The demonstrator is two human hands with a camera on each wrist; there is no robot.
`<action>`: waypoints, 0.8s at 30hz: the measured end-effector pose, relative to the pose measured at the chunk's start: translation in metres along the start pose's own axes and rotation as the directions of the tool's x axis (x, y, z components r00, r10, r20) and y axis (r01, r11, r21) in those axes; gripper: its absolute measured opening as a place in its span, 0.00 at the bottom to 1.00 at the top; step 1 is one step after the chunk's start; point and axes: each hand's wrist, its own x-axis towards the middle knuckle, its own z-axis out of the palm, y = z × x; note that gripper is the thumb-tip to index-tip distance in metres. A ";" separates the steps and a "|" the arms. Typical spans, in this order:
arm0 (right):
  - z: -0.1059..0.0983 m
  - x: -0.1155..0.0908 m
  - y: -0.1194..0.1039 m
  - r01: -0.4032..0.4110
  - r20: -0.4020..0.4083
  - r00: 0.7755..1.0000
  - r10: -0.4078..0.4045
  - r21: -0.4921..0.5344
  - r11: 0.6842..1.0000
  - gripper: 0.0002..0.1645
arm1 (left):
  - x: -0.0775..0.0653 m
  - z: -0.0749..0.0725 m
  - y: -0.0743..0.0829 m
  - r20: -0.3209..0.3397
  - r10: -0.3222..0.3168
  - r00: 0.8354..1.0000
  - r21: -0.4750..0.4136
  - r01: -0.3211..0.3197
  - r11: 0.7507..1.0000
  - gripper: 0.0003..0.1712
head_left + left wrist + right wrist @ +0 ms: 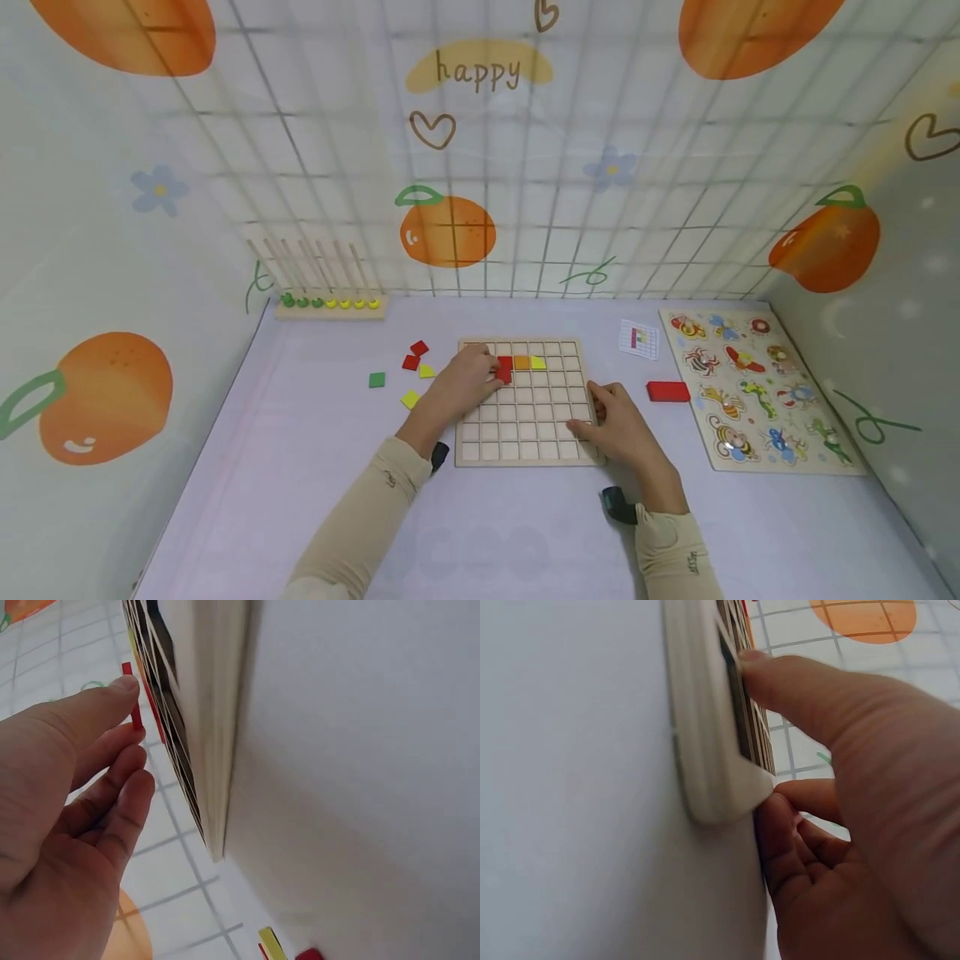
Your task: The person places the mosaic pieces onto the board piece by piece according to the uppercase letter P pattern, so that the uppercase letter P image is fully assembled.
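My left hand [461, 383] is over the wooden grid board [520, 433], pinching a small red tile [136, 718] between thumb and fingers. In the left wrist view this tile stands off the board's face. Beside the fingertips, a row on the board shows red, then an orange tile [521, 362] and a yellow tile [538, 362]. At the board's right edge, my right hand [626, 425] holds the frame. Its thumb lies on the grid side and its curled fingers are against the outer edge, as the right wrist view shows.
Left of the board lie loose red, yellow and green tiles [377, 380]. A peg stand [330, 312] with green and yellow beads is at the back left. To the right are a pattern card [639, 340], a red block [667, 392] and an animal puzzle board [795, 462].
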 end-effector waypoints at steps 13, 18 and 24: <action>0.000 0.000 0.002 -0.002 -0.005 1.000 0.002 0.002 1.000 0.55 | 0.003 0.004 0.003 0.014 -0.003 1.000 0.014 0.003 1.000 0.14; 0.001 0.001 0.004 0.002 -0.007 1.000 -0.002 -0.005 1.000 0.55 | 0.003 0.004 0.004 0.016 -0.015 1.000 0.004 0.015 1.000 0.15; 0.001 0.000 0.003 0.004 -0.009 1.000 -0.004 -0.003 1.000 0.54 | 0.002 0.004 0.005 0.018 -0.024 1.000 -0.005 0.024 1.000 0.15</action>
